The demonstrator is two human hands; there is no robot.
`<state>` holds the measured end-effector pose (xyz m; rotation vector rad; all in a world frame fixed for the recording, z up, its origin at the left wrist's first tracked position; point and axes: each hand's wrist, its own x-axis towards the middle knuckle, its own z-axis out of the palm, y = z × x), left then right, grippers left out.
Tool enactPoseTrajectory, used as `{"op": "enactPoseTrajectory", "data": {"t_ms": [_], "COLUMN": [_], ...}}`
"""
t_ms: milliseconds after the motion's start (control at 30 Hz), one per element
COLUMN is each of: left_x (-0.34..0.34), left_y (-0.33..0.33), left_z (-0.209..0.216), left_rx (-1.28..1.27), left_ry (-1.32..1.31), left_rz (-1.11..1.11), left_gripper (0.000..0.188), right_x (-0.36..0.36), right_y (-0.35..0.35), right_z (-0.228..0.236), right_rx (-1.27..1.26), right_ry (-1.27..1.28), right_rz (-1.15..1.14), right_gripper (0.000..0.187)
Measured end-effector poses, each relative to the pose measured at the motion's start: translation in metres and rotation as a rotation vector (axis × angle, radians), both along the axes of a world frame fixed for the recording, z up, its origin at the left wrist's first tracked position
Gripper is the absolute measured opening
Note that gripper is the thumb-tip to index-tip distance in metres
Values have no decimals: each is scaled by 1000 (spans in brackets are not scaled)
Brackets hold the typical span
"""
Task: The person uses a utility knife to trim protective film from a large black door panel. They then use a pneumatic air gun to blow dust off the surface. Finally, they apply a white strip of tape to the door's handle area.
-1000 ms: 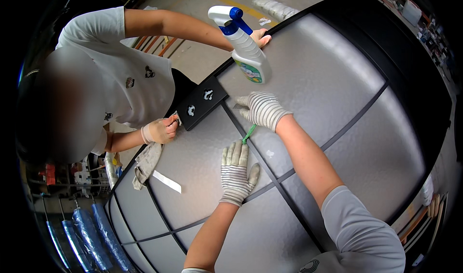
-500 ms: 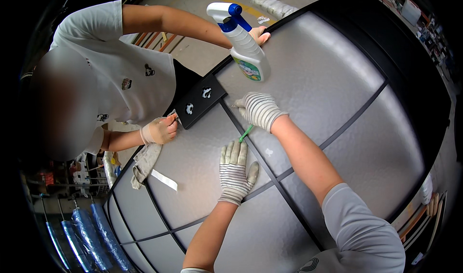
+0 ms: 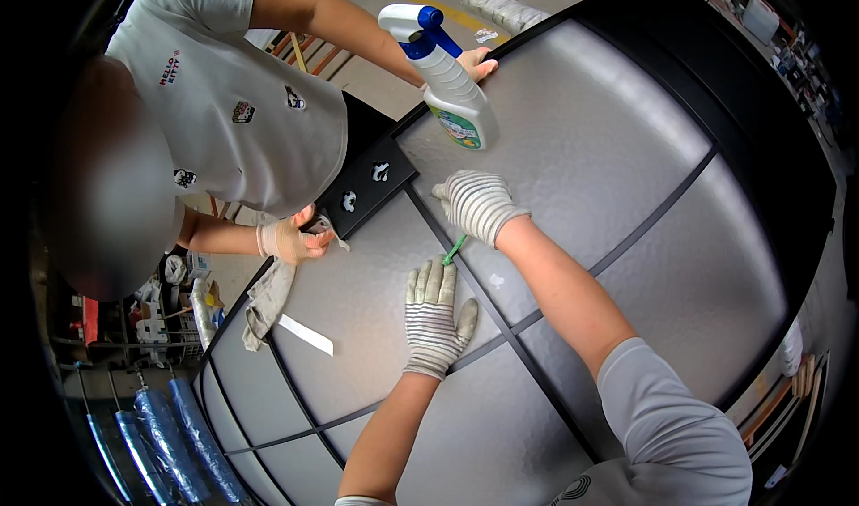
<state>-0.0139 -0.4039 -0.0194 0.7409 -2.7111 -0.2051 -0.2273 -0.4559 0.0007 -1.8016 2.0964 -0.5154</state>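
My left hand [image 3: 431, 318], in a grey-striped work glove, lies flat with fingers stretched on a large textured grey panel [image 3: 573, 148] with black bars. Its fingertips meet a thin green strip [image 3: 455, 249] beside a black bar [image 3: 479, 291]. My right hand [image 3: 483, 206], gloved alike, is closed just across that bar, its fingers curled; whatever they hold, if anything, is hidden. Beyond it stands a white spray bottle [image 3: 458, 103] with a blue trigger head. A black plate [image 3: 367, 188] with two cut-out openings sits at the panel's far edge.
A co-worker in a white shirt [image 3: 259, 121] leans in at the left, one hand [image 3: 295, 238] by the black plate, the other [image 3: 477, 63] on the panel's far edge. A grey cloth [image 3: 267, 305] and a white strip [image 3: 307, 335] lie at the left. Blue-wrapped lengths [image 3: 165, 443] stand lower left.
The co-worker's body has shifted right, and the hand near the black plate has loosened its fingers and moved slightly. My own hands stay almost in place.
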Motion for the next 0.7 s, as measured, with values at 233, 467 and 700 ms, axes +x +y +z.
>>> {"op": "enactPoseTrajectory", "data": {"t_ms": [233, 467, 700], "left_x": [-3, -3, 1], "left_y": [0, 1, 1], "left_z": [5, 5, 1], "left_rx": [27, 21, 15], "left_ry": [-6, -8, -8], "left_rz": [-5, -2, -6], "left_gripper": [63, 62, 61], "right_x": [3, 5, 12], "right_y": [-1, -2, -1], "right_z": [7, 4, 4], "right_rx": [102, 114, 78], "right_ry": [69, 50, -28], "right_rz": [-14, -7, -128], "right_gripper": [22, 23, 31]}}
